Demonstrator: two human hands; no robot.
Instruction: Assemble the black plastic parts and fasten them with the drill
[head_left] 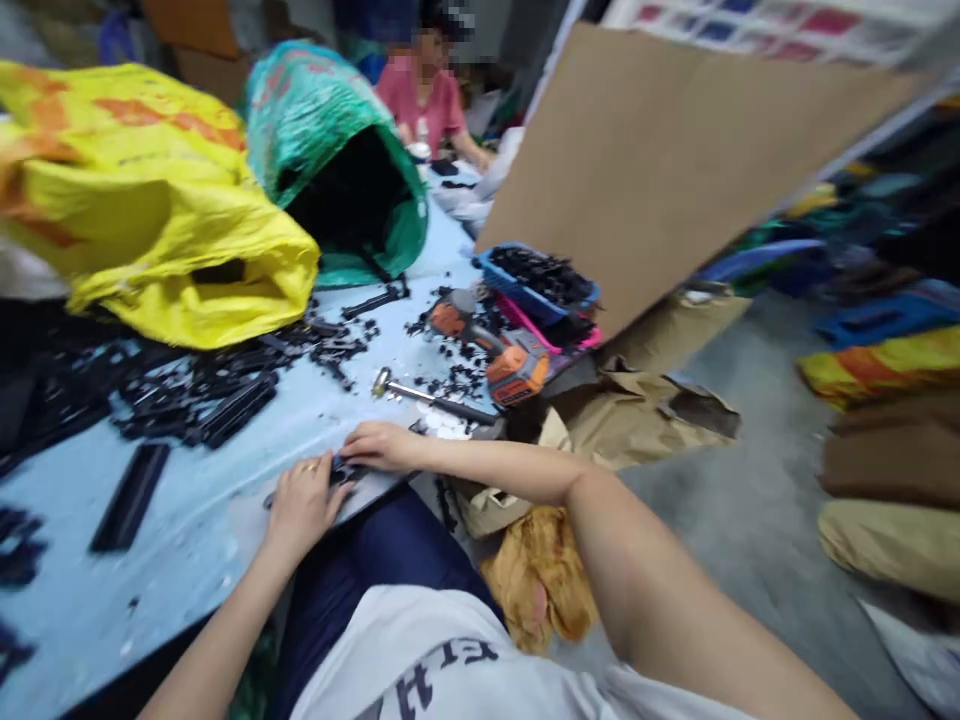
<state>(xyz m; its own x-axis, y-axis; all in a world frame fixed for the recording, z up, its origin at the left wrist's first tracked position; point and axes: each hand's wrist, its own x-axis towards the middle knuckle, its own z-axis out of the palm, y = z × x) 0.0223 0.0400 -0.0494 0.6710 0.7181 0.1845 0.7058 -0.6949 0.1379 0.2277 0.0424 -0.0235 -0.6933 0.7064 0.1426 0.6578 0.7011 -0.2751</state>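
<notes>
Close to the table's near edge, my left hand [302, 503] and my right hand [381, 446] meet over a small dark part [343, 472]. The fingers of my left hand, which wears a ring, are on its left side; those of my right hand press at its far side. The part is mostly covered by the fingers. Beyond my right hand lie a hammer [435, 397] with a dark handle and some white pieces [448, 423]. An orange and grey cordless drill [491, 350] rests behind the hammer. A long black piece [130, 498] lies left of my left hand.
Black parts [187, 385] cover the left of the light-blue table [202, 520]. Yellow [172, 220] and green [337, 170] sacks stand at the back. A blue basket [536, 282] of black pieces sits at the right, beside a cardboard panel [675, 150]. A person [424, 95] sits beyond.
</notes>
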